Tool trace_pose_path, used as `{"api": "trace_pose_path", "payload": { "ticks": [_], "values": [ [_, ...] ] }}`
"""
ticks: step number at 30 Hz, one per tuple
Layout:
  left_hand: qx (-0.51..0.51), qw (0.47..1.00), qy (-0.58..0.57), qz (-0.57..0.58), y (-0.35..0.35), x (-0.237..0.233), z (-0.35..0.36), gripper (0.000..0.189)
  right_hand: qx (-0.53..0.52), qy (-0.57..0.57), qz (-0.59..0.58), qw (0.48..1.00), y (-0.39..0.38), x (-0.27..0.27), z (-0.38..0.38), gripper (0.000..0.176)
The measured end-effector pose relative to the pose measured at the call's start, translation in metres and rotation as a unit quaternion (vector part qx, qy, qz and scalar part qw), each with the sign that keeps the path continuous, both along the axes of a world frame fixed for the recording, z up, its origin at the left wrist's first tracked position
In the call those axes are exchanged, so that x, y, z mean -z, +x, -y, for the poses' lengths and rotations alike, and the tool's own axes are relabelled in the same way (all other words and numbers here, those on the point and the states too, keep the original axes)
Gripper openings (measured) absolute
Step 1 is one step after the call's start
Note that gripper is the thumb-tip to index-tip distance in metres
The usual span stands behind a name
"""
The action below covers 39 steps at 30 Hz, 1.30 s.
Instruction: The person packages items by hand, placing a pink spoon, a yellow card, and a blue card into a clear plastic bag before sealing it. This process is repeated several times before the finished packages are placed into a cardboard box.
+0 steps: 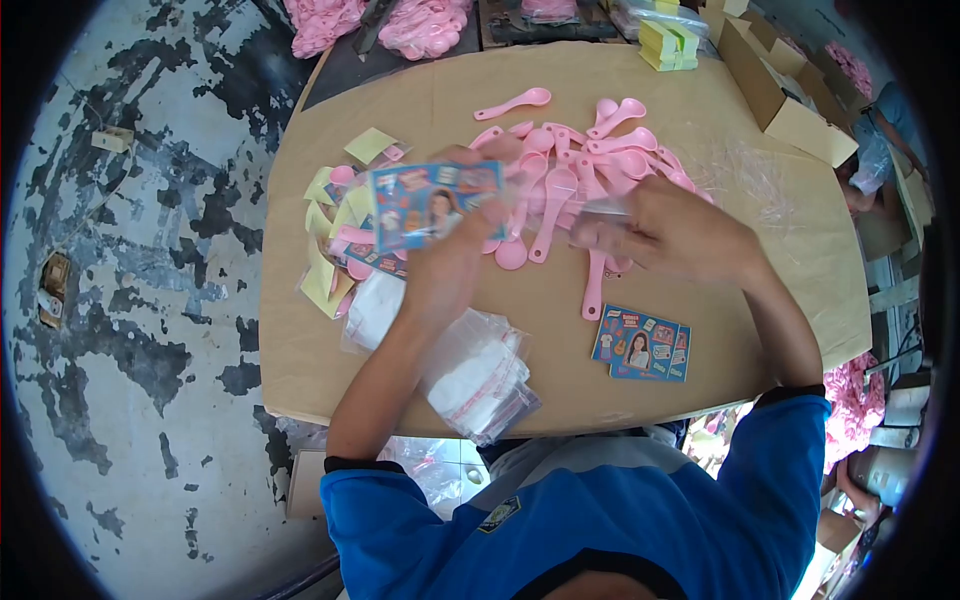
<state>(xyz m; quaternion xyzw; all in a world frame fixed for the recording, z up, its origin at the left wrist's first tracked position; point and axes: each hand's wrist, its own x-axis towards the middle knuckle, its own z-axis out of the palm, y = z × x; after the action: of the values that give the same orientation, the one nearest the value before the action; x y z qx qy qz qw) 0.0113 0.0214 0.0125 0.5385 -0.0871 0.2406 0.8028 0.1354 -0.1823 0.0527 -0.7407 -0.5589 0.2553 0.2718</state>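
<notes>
My left hand is closed on a blue printed card, held above the left side of the table. To its right, my right hand is blurred, its fingers bent around something small that I cannot make out. Pink spoons lie in a heap beneath and between both hands. Left of my left hand is a pile of clear packets with yellow papers and pink spoons. Clear plastic bags lie nearer my body. Blue cards rest in a small stack below my right hand.
At the table's back edge stands a stack of yellow papers. An open cardboard box is at the back right. Thin plastic scraps lie on the right. Another person's arm shows at the far right.
</notes>
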Motion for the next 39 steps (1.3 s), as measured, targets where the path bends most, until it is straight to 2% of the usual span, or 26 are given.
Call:
{"api": "trace_pose_path", "payload": {
  "ticks": [2, 3, 6, 9, 12, 15, 18, 21, 24, 27, 30, 33, 36, 37, 39],
  "values": [
    [-0.016, 1.000, -0.024, -0.011, 0.000, -0.007, -0.005, 0.040, -0.026, -0.114, 0.165, 0.979, 0.000, -0.007, 0.008, 0.033],
    [-0.025, 0.999, -0.035, -0.015, 0.001, -0.009, -0.006, 0.040, -0.023, -0.113, 0.124, 0.986, -0.003, 0.004, 0.013, 0.028],
    [-0.040, 0.998, -0.030, -0.038, 0.000, -0.007, -0.004, 0.042, -0.025, -0.153, 0.195, 0.969, -0.022, 0.018, 0.000, 0.028],
    [-0.042, 0.998, -0.020, -0.044, 0.001, -0.004, -0.002, 0.046, 0.030, -0.045, 0.289, 0.956, -0.030, 0.052, -0.002, 0.023],
    [-0.034, 0.998, -0.033, -0.041, 0.002, -0.006, -0.002, 0.047, 0.077, -0.091, 0.222, 0.968, -0.022, 0.050, -0.005, 0.022],
    [-0.040, 0.997, -0.035, -0.046, 0.003, -0.005, -0.004, 0.046, 0.079, -0.091, 0.113, 0.986, -0.013, 0.022, 0.007, 0.022],
    [-0.029, 0.999, -0.028, -0.030, 0.003, -0.009, -0.004, 0.045, -0.008, -0.089, 0.131, 0.987, 0.004, 0.021, 0.026, 0.023],
    [-0.029, 0.999, -0.027, -0.033, 0.004, -0.005, -0.007, 0.044, -0.032, -0.175, 0.169, 0.970, -0.005, 0.016, 0.021, 0.023],
    [-0.037, 0.998, -0.019, -0.044, 0.005, -0.001, -0.006, 0.044, 0.008, -0.127, 0.147, 0.981, -0.017, 0.033, 0.010, 0.022],
    [-0.028, 0.998, -0.018, -0.053, 0.004, -0.003, -0.005, 0.045, 0.021, -0.147, 0.192, 0.970, -0.015, 0.034, 0.010, 0.020],
    [-0.029, 0.998, -0.024, -0.044, 0.003, -0.003, -0.007, 0.045, 0.025, -0.090, 0.102, 0.990, -0.005, 0.003, 0.015, 0.021],
    [-0.019, 0.998, -0.042, -0.037, 0.002, -0.005, -0.010, 0.044, 0.112, 0.001, 0.104, 0.988, 0.002, -0.029, 0.021, 0.021],
    [-0.001, 0.998, -0.055, -0.022, 0.003, -0.004, -0.012, 0.043, 0.130, 0.119, 0.141, 0.974, 0.017, -0.026, 0.027, 0.023],
    [-0.002, 0.998, -0.058, -0.025, 0.004, -0.003, -0.012, 0.042, 0.108, 0.126, 0.167, 0.972, 0.019, -0.028, 0.028, 0.021],
    [-0.005, 0.997, -0.065, -0.033, 0.004, -0.001, -0.014, 0.041, 0.120, 0.149, 0.143, 0.971, 0.015, -0.035, 0.028, 0.020]
  ]
}}
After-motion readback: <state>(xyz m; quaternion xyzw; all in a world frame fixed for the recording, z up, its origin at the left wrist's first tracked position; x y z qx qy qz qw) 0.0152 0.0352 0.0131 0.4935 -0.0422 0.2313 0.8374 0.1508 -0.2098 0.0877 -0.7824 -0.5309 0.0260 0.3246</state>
